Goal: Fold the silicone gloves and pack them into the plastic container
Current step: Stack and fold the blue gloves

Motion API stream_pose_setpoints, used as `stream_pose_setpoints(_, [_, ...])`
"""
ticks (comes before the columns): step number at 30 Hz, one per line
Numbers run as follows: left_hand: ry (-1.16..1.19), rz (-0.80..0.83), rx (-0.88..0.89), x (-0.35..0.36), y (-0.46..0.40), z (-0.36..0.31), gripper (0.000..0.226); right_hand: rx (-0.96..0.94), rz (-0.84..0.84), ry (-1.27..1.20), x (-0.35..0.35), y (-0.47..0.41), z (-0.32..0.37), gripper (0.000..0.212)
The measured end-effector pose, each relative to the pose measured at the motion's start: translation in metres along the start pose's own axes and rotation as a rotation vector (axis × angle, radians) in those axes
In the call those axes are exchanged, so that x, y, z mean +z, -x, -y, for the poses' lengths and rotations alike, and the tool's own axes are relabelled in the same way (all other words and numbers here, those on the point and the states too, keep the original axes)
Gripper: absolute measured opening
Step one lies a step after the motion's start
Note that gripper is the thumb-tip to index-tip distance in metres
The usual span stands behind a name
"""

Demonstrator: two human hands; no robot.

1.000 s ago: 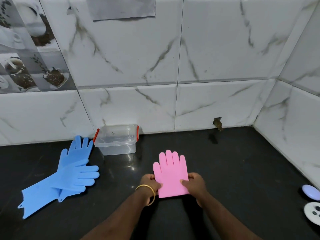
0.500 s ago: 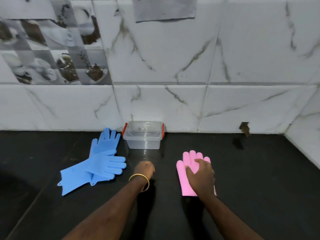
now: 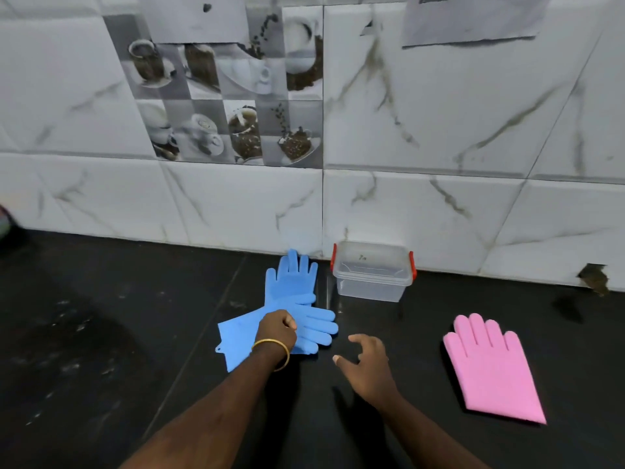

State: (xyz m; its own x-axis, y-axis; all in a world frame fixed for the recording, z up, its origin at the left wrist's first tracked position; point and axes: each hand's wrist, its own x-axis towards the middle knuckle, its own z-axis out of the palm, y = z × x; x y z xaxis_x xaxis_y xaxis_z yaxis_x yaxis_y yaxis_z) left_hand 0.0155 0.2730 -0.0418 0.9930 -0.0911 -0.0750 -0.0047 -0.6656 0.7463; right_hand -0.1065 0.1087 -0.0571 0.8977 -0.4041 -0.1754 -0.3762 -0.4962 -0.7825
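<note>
**Gripping the blue gloves**

Left hand [image 3: 278, 330] curls its fingers onto the crossed blue gloves [image 3: 297, 299] on the black table [image 3: 101, 333]. Lidded plastic container [image 3: 372, 274] stands just beside them at the wall. Right hand [image 3: 367, 362] hovers, fingers loose. Pink glove [image 3: 490, 367] lies apart, flat.

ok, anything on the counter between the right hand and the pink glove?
No. In the head view only bare black counter lies between the right hand and the pink glove. The hand holds nothing.
</note>
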Motion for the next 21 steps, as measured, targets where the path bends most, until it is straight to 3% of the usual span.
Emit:
stream_pose_setpoints(2, [-0.221,-0.026,0.165,-0.013,-0.007,0.009,0.028,-0.002,0.025,0.000,0.014,0.000,0.008,0.051])
stream_pose_setpoints(4, [-0.559,0.096,0.360,-0.019,-0.018,0.018,0.021,0.009,0.035,-0.005,0.024,-0.001,0.014,0.047])
stream_pose_setpoints(6, [-0.773,0.336,0.494,-0.018,-0.027,0.023,0.052,0.034,0.048,0.004,0.029,-0.002,0.019,0.043])
stream_pose_setpoints(8, [-0.864,0.460,0.565,-0.014,-0.035,0.023,0.071,0.062,0.051,-0.009,0.033,-0.003,0.021,0.039])
stream_pose_setpoints(12, [-0.938,0.382,0.667,-0.010,-0.046,0.015,0.035,0.192,0.118,-0.180,0.040,-0.003,0.027,0.030])
stream_pose_setpoints(14, [-0.810,0.302,0.638,-0.010,-0.049,0.013,0.026,0.285,0.184,-0.291,0.043,-0.002,0.032,0.029])
stream_pose_setpoints(16, [-0.528,0.207,0.569,-0.014,-0.051,0.011,0.023,0.346,0.236,-0.395,0.045,-0.001,0.039,0.030])
stream_pose_setpoints(21, [0.080,0.086,0.393,-0.031,-0.060,-0.005,0.017,0.351,0.272,-0.595,0.056,-0.006,0.058,0.023])
